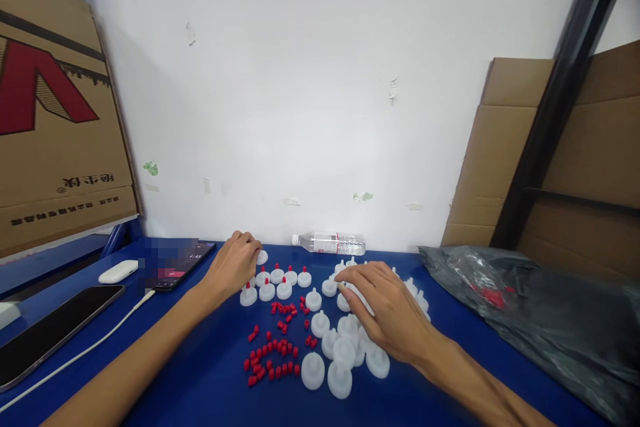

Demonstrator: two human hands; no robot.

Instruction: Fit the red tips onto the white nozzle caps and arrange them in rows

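My left hand (234,264) is closed, its fingertips at a white nozzle cap (263,257) at the back left of the group; the fingers partly hide it. Below that hand stand several white caps with red tips (267,289) on their spouts. My right hand (383,303) reaches over the white nozzle caps without red tips (349,327). Its thumb and index finger pinch at the spout of one white cap (343,302), and the palm hides others. Between the hands lie many small red tips (275,348), some standing in rows, some scattered.
A clear plastic bottle (330,243) lies against the white wall. At left are two phones (55,333), (187,263), a white earbud case (119,271) and a white cable (107,335). A grey plastic bag (545,320) covers the right side. Cardboard (500,147) leans behind it.
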